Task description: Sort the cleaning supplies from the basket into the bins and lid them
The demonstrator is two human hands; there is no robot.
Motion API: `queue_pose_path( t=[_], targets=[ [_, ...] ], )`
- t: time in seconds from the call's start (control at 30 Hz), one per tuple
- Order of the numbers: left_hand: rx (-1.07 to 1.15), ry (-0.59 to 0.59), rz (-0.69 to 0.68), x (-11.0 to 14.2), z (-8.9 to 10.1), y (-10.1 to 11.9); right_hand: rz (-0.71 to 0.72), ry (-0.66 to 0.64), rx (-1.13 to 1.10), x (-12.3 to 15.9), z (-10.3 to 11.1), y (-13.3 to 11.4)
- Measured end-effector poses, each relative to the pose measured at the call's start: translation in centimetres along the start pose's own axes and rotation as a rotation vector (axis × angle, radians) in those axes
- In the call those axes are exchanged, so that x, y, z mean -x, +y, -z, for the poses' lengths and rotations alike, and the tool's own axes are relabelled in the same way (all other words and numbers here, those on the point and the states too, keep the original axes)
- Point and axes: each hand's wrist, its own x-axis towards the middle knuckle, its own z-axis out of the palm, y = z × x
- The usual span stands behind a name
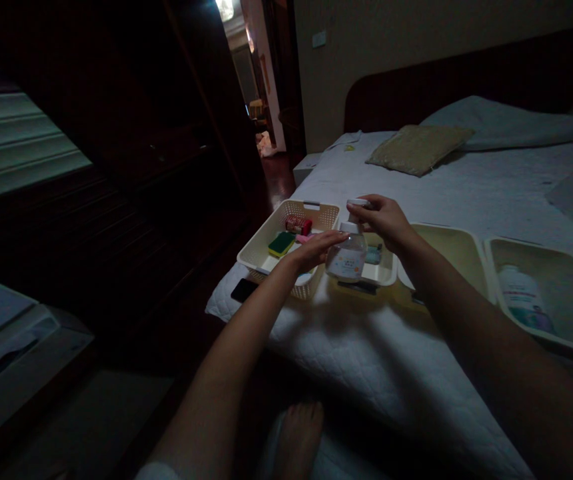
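A clear pump bottle with a white pump top and a printed label is held upright above the bed, in front of the baskets. My left hand is closed around the bottle's left side, near its shoulder. At the top, the fingers of my right hand are closed on the white pump head. Behind my left hand, the leftmost basket holds a green and yellow sponge, a red container and something pink. A second basket, partly hidden by the bottle and my right hand, contains a pale bluish packet.
Two more cream baskets stand rightward, one behind my right forearm, the other holding a white bottle. A black phone-like object lies at the bed's left edge. Farther back are a cushion and pillow.
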Motion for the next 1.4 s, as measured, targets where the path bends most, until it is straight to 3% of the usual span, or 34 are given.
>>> queue_pose_path(
  t=[0.13,0.33,0.5,0.67,0.83,1.03,1.2,1.4],
  targets=[
    [-0.279,0.199,-0.121,-0.1,-1.5,0.8,-0.01,0.11,-0.006,-0.7,0.3,0.3],
    [-0.826,0.547,-0.216,-0.2,-4.8,0.4,0.159,0.271,0.211,-1.4,0.6,0.7],
    [-0.881,0.695,-0.21,-0.1,-6.4,-0.3,0.267,0.414,0.451,-0.3,0.7,-0.2],
    [-0.677,0.661,-0.289,0.1,-6.1,-0.4,0.329,0.4,0.497,0.7,1.1,-1.1],
    [-0.498,0.616,-0.29,0.1,-5.3,-1.1,0.296,0.218,0.478,0.4,1.3,-1.0],
    [-0.24,0.628,-0.107,-0.1,-4.2,-1.0,0.087,0.03,0.283,-0.5,2.0,-0.7],
    [0.075,0.465,-0.056,-0.1,-2.9,-0.2,-0.056,-0.032,0.182,-0.1,2.7,-0.7],
    [0.301,0.339,-0.105,-0.4,-1.8,0.3,-0.155,-0.231,0.113,0.6,3.3,0.2]
  ],
)
